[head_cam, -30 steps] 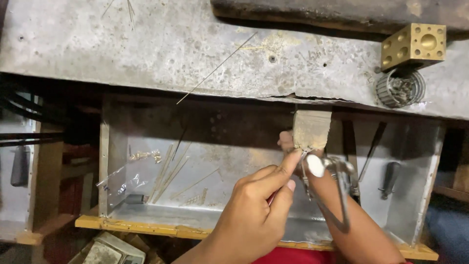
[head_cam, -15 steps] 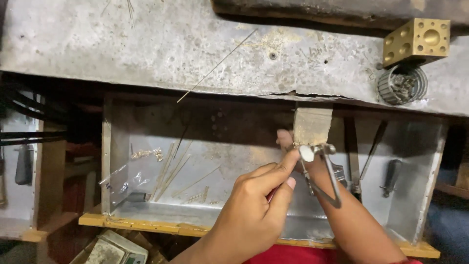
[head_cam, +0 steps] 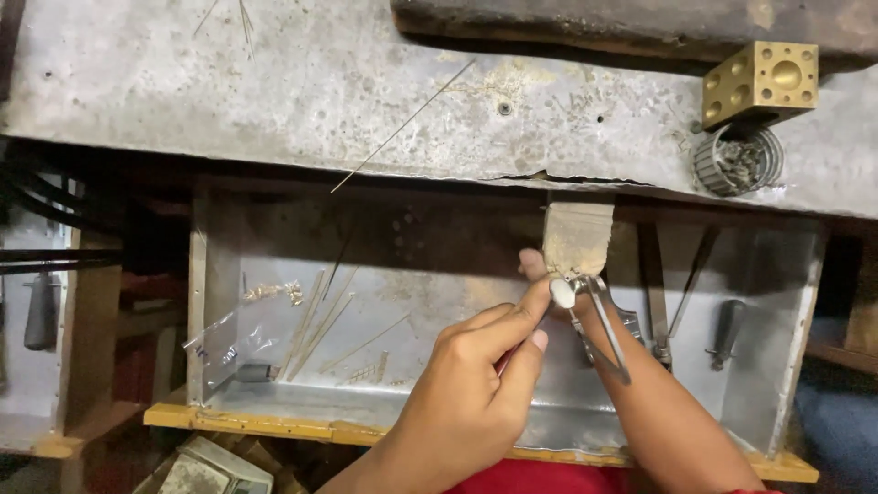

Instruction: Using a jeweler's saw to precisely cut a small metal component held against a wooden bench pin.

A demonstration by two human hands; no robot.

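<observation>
Two hands: left hand (head_cam: pixel 476 384) fingers pinching one pair of pliers (head_cam: pixel 599 320) (right hand's (head_cam: pixel 535 267) fingers hidden, cannot tell).

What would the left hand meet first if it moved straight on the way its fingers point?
Probably the small shiny oval piece at the left hand's fingertips, then the pale wooden peg; depth is unclear.

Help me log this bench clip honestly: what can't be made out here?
Head view:
- Right hand: mostly hidden behind the left hand and the wooden peg; only a fingertip shows.
- Small pale piece at the pliers: too small to identify.
- Bits in the plastic bag: too small.
- Coiled holder contents: unclear.
- Drawer tools under the bench: shadowed.
</observation>
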